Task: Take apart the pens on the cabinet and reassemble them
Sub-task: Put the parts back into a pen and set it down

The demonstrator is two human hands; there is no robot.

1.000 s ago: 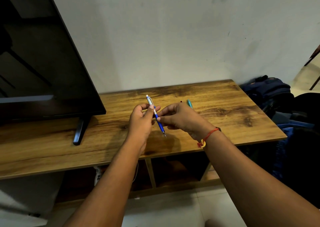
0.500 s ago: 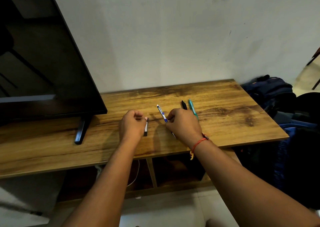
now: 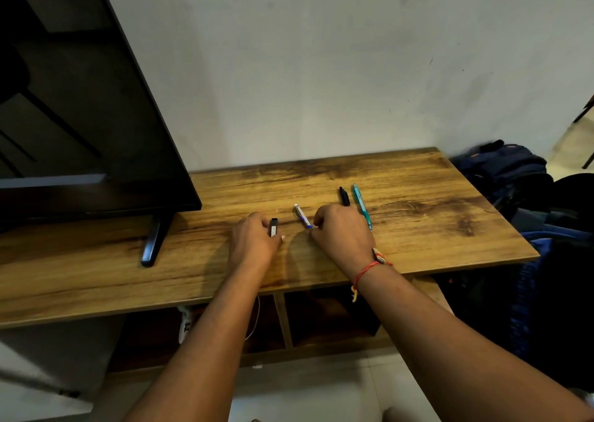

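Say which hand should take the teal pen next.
Right, probably. The right hand lies directly beside the teal pen, though it pinches the blue pen part. The left hand is farther off and grips a short dark piece.

3 pens (blue-white pen (image 3: 302, 216), black pen (image 3: 344, 196), teal pen (image 3: 362, 206)). 1 short black-white pc (image 3: 273, 227). 1 TV (image 3: 80, 116), 1 cabinet (image 3: 418, 228).

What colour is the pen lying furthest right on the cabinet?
Teal: the slim plastic pen beside the black pen, clearest in the head view.
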